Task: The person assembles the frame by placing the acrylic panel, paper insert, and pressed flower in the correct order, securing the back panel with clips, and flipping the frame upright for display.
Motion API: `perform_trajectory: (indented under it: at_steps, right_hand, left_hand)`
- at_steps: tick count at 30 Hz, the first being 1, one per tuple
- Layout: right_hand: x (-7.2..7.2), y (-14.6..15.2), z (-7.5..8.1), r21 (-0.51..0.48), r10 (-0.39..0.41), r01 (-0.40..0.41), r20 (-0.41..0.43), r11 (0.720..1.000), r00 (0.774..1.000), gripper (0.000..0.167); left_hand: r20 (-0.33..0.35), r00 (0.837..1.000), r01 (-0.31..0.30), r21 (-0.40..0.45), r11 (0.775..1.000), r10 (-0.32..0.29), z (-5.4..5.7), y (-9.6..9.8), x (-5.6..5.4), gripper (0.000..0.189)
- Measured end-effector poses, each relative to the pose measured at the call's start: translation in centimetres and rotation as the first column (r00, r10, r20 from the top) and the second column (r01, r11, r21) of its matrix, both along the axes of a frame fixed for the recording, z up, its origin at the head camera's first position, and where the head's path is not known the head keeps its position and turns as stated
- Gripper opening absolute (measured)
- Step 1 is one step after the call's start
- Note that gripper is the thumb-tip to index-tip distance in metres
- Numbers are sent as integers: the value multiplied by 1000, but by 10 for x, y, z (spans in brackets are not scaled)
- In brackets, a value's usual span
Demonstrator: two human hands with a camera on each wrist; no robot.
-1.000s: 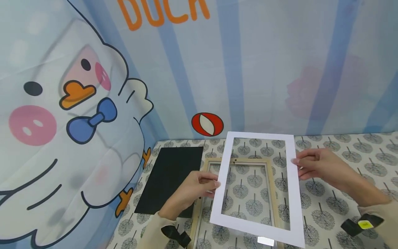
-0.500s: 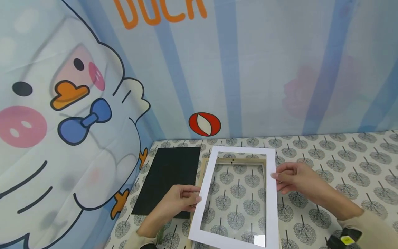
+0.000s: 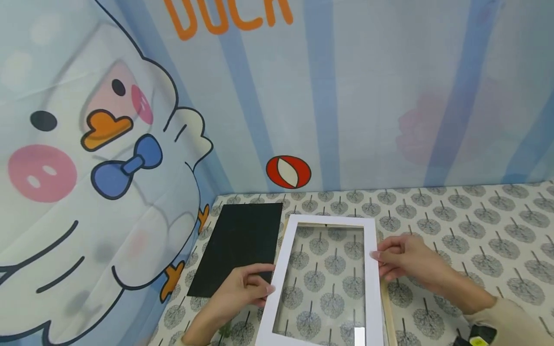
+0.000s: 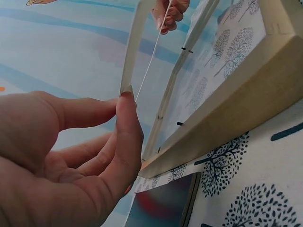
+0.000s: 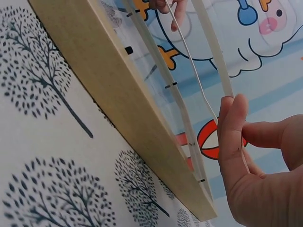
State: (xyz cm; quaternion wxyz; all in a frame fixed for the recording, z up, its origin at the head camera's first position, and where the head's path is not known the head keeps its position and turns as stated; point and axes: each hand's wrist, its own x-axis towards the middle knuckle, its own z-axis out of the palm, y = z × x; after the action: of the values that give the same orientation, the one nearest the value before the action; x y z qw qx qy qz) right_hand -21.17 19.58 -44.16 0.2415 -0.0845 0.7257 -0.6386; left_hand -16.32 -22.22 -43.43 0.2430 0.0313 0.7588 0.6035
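Note:
Both hands hold a white mat board (image 3: 373,298) with a rectangular window, one at each long side. My left hand (image 3: 242,290) pinches its left edge between thumb and fingers. On the opposite edge my right hand (image 3: 407,259) does the same. Below it lies a light wooden picture frame (image 5: 113,85), mostly covered by the mat in the head view. Both wrist views show the mat raised above the frame, with small black tabs along the frame's inner edge. A clear pane with a bright reflection (image 3: 359,336) shows through the window.
Left of the frame lies a flat black board (image 3: 238,245). A small green sprig (image 3: 225,330) is partly hidden by the left forearm. The tree-print tablecloth (image 3: 489,235) runs back to a printed duck backdrop (image 3: 389,96).
Both hands have brought the mat board left and down, from above the frame's right side to nearly in line with it. The black board has stayed in place.

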Motion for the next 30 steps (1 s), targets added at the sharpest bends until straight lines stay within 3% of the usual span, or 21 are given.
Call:
perform_trajectory:
  at_steps: [7, 18, 23, 30]
  right_hand:
    - [6, 0, -11, 23, -20, 19, 43, 1000, 999, 43]
    - [1, -9, -11, 80, -67, 60, 83, 995, 994, 39]
    - [-2, -13, -12, 92, -103, 93, 111, 991, 988, 47]
    - [-7, -12, -11, 168, -111, 98, 64, 981, 992, 46]
  left_hand:
    - [18, 1000, 10, -16, 1000, -10, -8, 5, 5, 58]
    - [41, 999, 8, 4, 1000, -9, -4, 4, 4, 58]
    - [47, 999, -4, 3, 1000, 4, -6, 4, 4, 57]
    - [68, 998, -16, 11, 1000, 15, -8, 8, 1, 58]
